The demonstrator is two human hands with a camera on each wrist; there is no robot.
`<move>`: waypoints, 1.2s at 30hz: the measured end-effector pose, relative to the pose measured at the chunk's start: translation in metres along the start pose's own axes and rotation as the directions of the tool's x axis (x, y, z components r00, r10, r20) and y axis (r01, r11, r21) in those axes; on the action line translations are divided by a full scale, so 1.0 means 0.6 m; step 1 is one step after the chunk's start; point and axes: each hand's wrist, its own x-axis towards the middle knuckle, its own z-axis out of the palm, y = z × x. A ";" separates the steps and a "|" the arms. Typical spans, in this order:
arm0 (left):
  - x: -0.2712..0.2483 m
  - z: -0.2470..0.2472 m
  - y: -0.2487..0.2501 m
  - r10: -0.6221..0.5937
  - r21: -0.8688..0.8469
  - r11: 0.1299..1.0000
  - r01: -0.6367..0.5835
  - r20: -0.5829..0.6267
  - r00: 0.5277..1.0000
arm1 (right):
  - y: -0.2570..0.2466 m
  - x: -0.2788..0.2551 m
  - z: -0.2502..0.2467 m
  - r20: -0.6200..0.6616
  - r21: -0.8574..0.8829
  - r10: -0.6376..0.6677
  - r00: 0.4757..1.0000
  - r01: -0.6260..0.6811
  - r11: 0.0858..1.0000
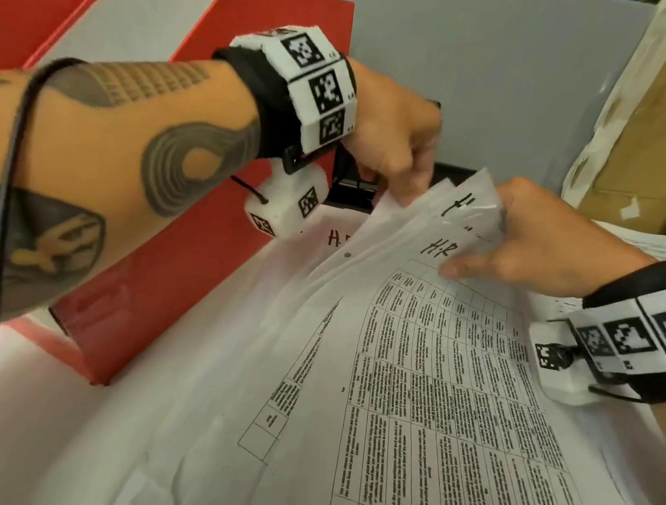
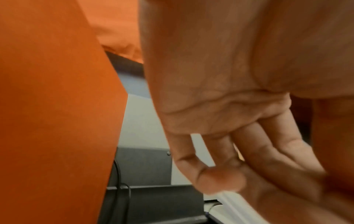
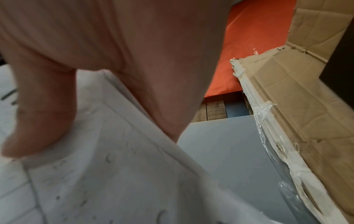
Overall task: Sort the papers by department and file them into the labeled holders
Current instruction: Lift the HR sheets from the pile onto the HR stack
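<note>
White sheets marked "H.R" in black pen make up the papers — a fanned bundle lifted at its far corner, the near end lying on the surface. The right hand pinches that marked corner, thumb on top and fingers curled beneath. The left hand reaches over the far edge beside the red holder, its fingers bent and pinching the tips of the upper sheets. To do this well, I would square the fanned edges first, tapping them level, so no sheet snags — then check every corner reads the same department before feeding the bundle in as one. The grip sits only at the corner; the long body sags, so supporting it from below would likely keep loose pages from sliding out.
</note>
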 end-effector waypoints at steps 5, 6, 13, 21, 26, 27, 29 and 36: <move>0.014 0.010 0.000 -0.035 -0.343 0.939 0.018 -0.044 0.998 | 0.005 -0.006 -0.016 -0.018 0.110 -0.100 0.995 0.102 0.989; 0.023 0.016 -0.007 -0.063 -0.215 0.975 0.057 -0.023 0.998 | 0.006 -0.008 -0.019 0.006 0.119 -0.133 0.991 0.132 0.984; 0.055 0.073 -0.040 -0.286 0.463 0.864 0.197 0.129 0.950 | 0.010 -0.007 -0.026 0.060 0.182 -0.199 0.978 0.185 0.966; 0.043 0.054 -0.026 -0.233 0.404 0.896 0.184 0.076 0.969 | -0.009 -0.013 -0.026 0.054 0.172 -0.227 0.972 0.215 0.961; 0.012 0.012 0.005 -0.118 0.243 0.964 0.110 0.016 0.993 | -0.017 -0.009 -0.013 0.034 0.121 -0.195 0.980 0.189 0.974; 0.006 0.006 0.012 -0.090 0.187 0.978 0.088 0.001 0.996 | -0.017 -0.008 -0.010 0.037 0.112 -0.196 0.980 0.190 0.975; -0.003 -0.002 0.021 -0.054 0.089 0.995 0.054 0.003 0.999 | -0.015 -0.008 -0.007 0.028 0.108 -0.182 0.983 0.178 0.978; -0.005 0.006 0.011 -0.027 -0.360 0.932 0.046 0.058 0.998 | -0.004 -0.006 -0.019 -0.017 0.099 -0.177 0.984 0.178 0.979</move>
